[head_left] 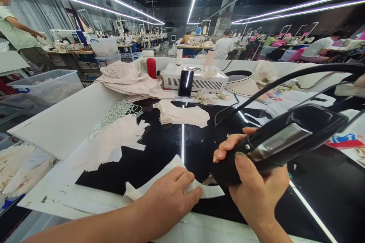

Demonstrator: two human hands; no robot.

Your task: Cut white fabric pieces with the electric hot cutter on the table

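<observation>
My right hand [256,186] is wrapped round a black corded handheld cutter [273,144] with a silver plate on its side. The cutter's metal tip meets the right part of a white fabric piece [154,182]. My left hand [171,193] is closed on that fabric, thumb and fingers pressed together at its edge, and hides its middle. Under both lies a glossy black work surface [165,144]. A stack of cream cut fabric pieces [182,114] lies beyond my hands, and more pale fabric pieces [105,140] spread to the left.
A white vented box [196,78] with thread cones stands at the back, a phone [186,83] leaning on it. Green cord [119,112] lies coiled at left. A black cable [285,79] arches over the right side. Several people work at sewing tables beyond; one person [17,26] stands left.
</observation>
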